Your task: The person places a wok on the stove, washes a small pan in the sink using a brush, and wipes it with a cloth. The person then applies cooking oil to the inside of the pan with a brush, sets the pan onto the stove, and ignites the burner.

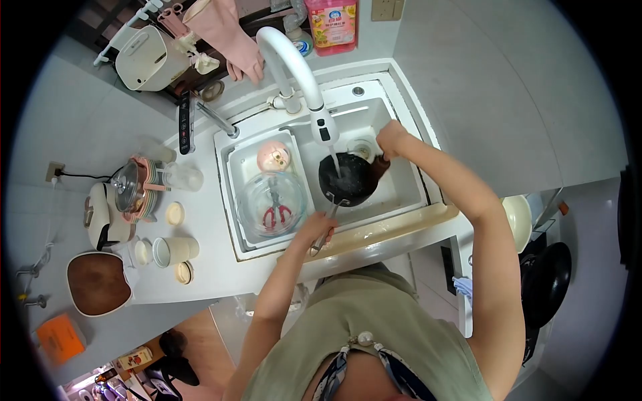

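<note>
One round black pan [340, 180] with one metal handle [332, 211] is in the right basin of one white two-basin sink [404, 180]. The pan's dark interior looks wet, receiving water from one curved white faucet [294, 57] at the sink's far side. At the sink's near edge, my left hand [316, 231] grips the handle. Over its right basin, my right hand [392, 139] is curled; whether it grips the one dark brown object [380, 168] beside the pan, I cannot tell.
</note>
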A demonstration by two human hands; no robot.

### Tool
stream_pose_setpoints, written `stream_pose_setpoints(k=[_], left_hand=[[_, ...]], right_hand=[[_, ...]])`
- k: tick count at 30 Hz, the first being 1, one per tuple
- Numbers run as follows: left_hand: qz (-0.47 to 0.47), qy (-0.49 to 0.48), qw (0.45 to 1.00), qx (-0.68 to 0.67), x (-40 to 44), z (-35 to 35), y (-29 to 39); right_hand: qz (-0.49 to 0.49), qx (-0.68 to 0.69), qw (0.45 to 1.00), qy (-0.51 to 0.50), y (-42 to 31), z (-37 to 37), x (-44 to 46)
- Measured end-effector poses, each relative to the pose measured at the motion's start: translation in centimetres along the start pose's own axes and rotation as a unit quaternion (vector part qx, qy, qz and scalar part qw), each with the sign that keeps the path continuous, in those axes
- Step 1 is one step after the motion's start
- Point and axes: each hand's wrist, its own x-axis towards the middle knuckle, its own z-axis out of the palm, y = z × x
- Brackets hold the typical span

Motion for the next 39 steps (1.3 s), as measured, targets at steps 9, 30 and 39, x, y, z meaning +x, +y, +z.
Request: stream_pose_setpoints(k=[9, 30, 39], left_hand=[[-0.114, -0.335, 0.636, -0.685, 0.6, 1.1, -1.5], [-0.090, -0.519, 0.379, -0.761, -5.9, 8.9, -2.9], [-0.106, -0.560, 0.450, -0.687, -4.0, 8.0, -3.1]], right_hand=[[0.216, 0.274, 0.925, 0.151, 4.4, 0.2, -5.5], [0.288, 0.173, 0.940, 0.065, 4.3, 3.1, -3.8], [0.202, 0.626, 0.748, 0.091, 7.1, -2.4, -4.8]])
